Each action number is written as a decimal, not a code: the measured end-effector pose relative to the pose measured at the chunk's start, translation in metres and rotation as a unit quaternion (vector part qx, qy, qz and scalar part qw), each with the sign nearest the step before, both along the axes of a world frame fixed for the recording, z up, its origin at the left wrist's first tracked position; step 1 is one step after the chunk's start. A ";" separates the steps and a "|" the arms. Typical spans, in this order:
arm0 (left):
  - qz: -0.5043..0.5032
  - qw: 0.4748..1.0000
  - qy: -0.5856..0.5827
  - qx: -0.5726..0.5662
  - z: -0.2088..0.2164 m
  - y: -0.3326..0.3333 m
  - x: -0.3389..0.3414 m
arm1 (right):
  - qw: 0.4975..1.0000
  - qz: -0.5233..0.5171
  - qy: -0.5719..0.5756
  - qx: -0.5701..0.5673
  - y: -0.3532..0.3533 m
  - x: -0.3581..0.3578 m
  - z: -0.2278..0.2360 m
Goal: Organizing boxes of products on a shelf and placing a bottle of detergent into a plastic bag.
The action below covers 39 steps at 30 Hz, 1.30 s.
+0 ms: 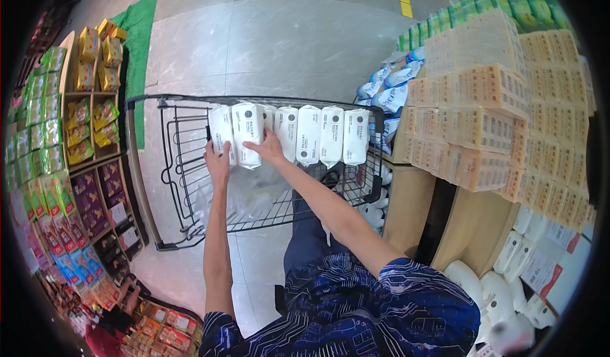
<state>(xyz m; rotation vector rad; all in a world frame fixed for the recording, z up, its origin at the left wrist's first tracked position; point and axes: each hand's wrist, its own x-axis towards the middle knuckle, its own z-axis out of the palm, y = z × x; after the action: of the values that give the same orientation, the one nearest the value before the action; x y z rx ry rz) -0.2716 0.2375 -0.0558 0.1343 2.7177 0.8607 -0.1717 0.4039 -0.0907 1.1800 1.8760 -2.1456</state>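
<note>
A row of several white soft-plastic packs, which look like tissue packs (309,134), stands along the far side of a black wire shopping cart (273,216). My left hand (218,161) is closed around the near end of the leftmost white pack (222,123). Beside it, my right hand (267,147) grips the second white pack (247,118), thumb on its face and fingers on its right side. That pack sits slightly forward of another, partly hidden pack. Clear crumpled plastic (238,195) lies in the cart below my hands.
At the left stand snack shelves (95,96) beside a green mat (141,64). To the right, wrapped beige packs (470,90) are stacked by blue-and-white bags (387,90). White bottles (495,293) sit at lower right. A person's arm (130,298) shows at lower left.
</note>
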 end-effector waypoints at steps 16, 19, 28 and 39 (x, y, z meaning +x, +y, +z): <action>-0.160 0.983 -0.011 -0.087 0.034 0.085 0.075 | 0.972 -0.133 0.120 -0.154 0.036 0.136 -0.014; -0.156 0.987 0.004 -0.021 0.053 0.047 0.076 | 0.967 -0.206 0.081 -0.130 0.012 0.137 0.054; -0.239 0.936 -0.155 0.207 0.069 0.121 0.151 | 0.917 -0.392 0.006 -0.073 0.054 0.205 0.016; -0.128 0.900 -0.332 0.252 0.085 0.090 0.183 | 0.972 -0.227 -0.053 0.012 0.064 0.249 0.064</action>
<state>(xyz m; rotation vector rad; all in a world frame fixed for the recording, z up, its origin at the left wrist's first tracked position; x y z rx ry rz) -0.0883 0.3273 0.0291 0.2448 1.7633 1.2332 0.0774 0.4678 -0.0267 1.8393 1.7197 -2.2042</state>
